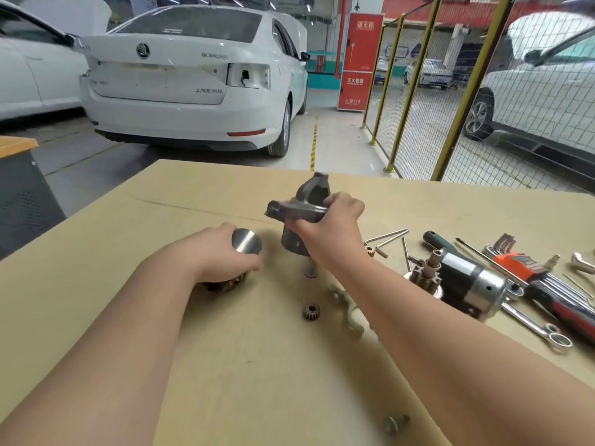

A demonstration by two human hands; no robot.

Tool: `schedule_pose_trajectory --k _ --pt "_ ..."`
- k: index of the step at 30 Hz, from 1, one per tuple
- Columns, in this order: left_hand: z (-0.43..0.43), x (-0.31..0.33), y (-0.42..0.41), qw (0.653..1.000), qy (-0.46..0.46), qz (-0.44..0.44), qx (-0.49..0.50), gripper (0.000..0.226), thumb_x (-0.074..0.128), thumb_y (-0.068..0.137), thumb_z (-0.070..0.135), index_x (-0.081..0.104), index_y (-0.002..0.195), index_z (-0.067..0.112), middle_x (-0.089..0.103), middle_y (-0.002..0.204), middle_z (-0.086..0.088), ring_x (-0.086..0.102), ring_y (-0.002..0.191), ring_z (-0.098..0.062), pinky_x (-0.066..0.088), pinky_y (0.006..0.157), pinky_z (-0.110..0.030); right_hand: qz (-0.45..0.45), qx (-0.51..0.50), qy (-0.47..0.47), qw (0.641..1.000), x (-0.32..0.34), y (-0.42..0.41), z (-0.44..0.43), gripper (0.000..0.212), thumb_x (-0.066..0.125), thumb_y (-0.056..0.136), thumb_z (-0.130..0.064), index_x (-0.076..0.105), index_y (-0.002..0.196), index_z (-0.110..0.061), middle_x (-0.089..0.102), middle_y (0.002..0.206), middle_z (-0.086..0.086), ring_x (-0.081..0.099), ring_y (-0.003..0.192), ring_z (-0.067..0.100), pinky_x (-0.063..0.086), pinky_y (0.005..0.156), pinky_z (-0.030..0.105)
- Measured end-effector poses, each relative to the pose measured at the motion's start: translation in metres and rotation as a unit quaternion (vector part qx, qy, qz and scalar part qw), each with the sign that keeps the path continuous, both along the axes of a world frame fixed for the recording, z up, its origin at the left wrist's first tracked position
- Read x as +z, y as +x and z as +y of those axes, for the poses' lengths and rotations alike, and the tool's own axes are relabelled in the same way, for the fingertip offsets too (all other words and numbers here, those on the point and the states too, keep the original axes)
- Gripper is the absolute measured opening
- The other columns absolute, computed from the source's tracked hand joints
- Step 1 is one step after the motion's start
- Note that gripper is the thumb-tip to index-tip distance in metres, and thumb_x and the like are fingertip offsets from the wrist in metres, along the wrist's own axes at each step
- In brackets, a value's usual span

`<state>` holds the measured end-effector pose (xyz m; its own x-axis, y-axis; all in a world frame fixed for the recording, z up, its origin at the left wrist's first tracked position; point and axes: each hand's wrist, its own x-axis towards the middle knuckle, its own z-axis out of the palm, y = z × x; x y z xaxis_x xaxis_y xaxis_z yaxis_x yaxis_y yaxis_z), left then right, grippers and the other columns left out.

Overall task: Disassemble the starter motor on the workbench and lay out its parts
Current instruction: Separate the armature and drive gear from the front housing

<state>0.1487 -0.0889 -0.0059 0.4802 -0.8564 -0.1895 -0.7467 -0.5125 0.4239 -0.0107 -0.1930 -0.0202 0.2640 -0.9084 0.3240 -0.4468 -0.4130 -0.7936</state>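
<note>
Hands first: right hand (328,226) is clamped round the grey cast housing (306,201) about mid-frame, bit blurry, and I can't tell if its lower end touches the bench. Left hand (222,255) sits just left of it, fingers curled over a shiny steel cup (246,241) that's on top of some coppery part I can't make out. Just below the housing, a small gear (311,312) and a pale plastic fork (351,313) lie on the cardboard-covered workbench (241,381). The starter motor body (467,278) lies right of centre, toothed end pointing left, next to a heap of tools: loose hex keys (386,238), an orange hex key set (515,262), a spanner (541,329). Lone bolt (394,424) near the bottom edge. White car (193,75) parked upper left.
</note>
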Motion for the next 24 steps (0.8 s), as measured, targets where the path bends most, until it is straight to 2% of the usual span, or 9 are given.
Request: schedule_pose_trajectory --k 4,7,9,11,15,17,20,22,24 --pt "-0.001 -0.003 -0.003 0.999 -0.028 0.016 0.025 0.065 0.060 0.068 0.056 0.041 0.123 0.026 0.058 0.099 0.000 0.063 0.079 -0.020 0.055 0.073 -0.038 0.134 0.047 -0.070 0.987 -0.005 -0.003 0.006 0.055 0.074 0.072 -0.048 0.035 0.100 -0.021 0.024 0.120 -0.002 0.058 0.072 0.020 0.052 0.062 0.035" --pt "-0.013 -0.010 -0.012 0.989 -0.089 -0.079 0.086 0.062 0.049 0.083 0.056 0.036 0.131 0.020 0.047 0.121 -0.007 0.057 0.095 -0.028 0.049 0.078 -0.037 0.208 0.022 -0.091 0.974 0.000 0.002 0.010 0.063 0.072 0.073 -0.048 0.038 0.114 -0.014 0.027 0.124 0.004 0.058 0.086 0.030 0.052 0.068 0.039" --pt "-0.019 -0.012 -0.015 0.974 -0.161 -0.087 0.129 0.059 0.038 0.090 0.054 0.036 0.133 0.014 0.040 0.131 -0.012 0.051 0.108 -0.034 0.043 0.084 -0.040 0.232 0.035 -0.095 0.968 0.006 0.008 0.012 0.069 0.071 0.074 -0.047 0.036 0.122 -0.011 0.029 0.124 0.007 0.056 0.090 0.031 0.051 0.072 0.039" --pt "-0.023 -0.013 -0.010 0.963 -0.222 -0.031 0.151 0.056 0.031 0.094 0.052 0.041 0.130 0.011 0.041 0.132 -0.015 0.048 0.110 -0.034 0.039 0.089 -0.042 0.262 0.078 -0.085 0.958 0.012 0.008 0.013 0.072 0.068 0.076 -0.045 0.034 0.129 -0.011 0.029 0.127 0.007 0.057 0.089 0.029 0.051 0.074 0.036" --pt "-0.025 -0.016 -0.002 0.952 -0.269 0.040 0.142 0.048 0.026 0.094 0.053 0.053 0.103 0.015 0.052 0.115 -0.013 0.045 0.090 -0.024 0.035 0.078 -0.034 0.270 0.145 -0.057 0.950 0.033 -0.010 0.020 0.061 0.059 0.087 -0.037 0.035 0.138 -0.014 0.036 0.136 0.005 0.055 0.104 0.024 0.044 0.082 0.029" --pt "-0.027 -0.019 -0.006 0.954 -0.272 0.024 0.126 0.045 0.032 0.093 0.055 0.054 0.100 0.016 0.051 0.114 -0.011 0.048 0.093 -0.025 0.036 0.080 -0.034 0.260 0.153 -0.085 0.950 0.049 -0.027 0.028 0.046 0.055 0.091 -0.035 0.044 0.132 -0.018 0.051 0.130 0.001 0.054 0.109 0.020 0.045 0.087 0.030" --pt "-0.029 -0.023 -0.011 0.948 -0.297 -0.003 0.111 0.048 0.036 0.092 0.055 0.058 0.106 0.014 0.049 0.113 -0.011 0.049 0.102 -0.027 0.036 0.086 -0.033 0.210 0.120 -0.147 0.959 0.073 -0.072 0.037 0.026 0.053 0.091 -0.038 0.057 0.114 -0.027 0.064 0.107 -0.012 0.061 0.091 0.009 0.051 0.080 0.031" --pt "-0.029 -0.023 -0.013 0.941 -0.322 -0.001 0.100 0.046 0.037 0.092 0.055 0.059 0.101 0.016 0.050 0.106 -0.008 0.046 0.094 -0.022 0.033 0.080 -0.030 0.188 0.084 -0.152 0.967 0.079 -0.110 0.038 0.034 0.050 0.084 -0.048 0.057 0.111 -0.030 0.062 0.098 -0.020 0.061 0.083 0.000 0.052 0.078 0.029" --pt "-0.030 -0.024 -0.014 0.937 -0.338 0.004 0.087 0.045 0.037 0.092 0.056 0.059 0.098 0.017 0.048 0.101 -0.004 0.044 0.091 -0.019 0.031 0.077 -0.028 0.227 0.082 -0.107 0.964 0.073 -0.141 0.040 0.050 0.050 0.076 -0.057 0.053 0.117 -0.029 0.061 0.102 -0.019 0.060 0.088 0.000 0.052 0.083 0.031"
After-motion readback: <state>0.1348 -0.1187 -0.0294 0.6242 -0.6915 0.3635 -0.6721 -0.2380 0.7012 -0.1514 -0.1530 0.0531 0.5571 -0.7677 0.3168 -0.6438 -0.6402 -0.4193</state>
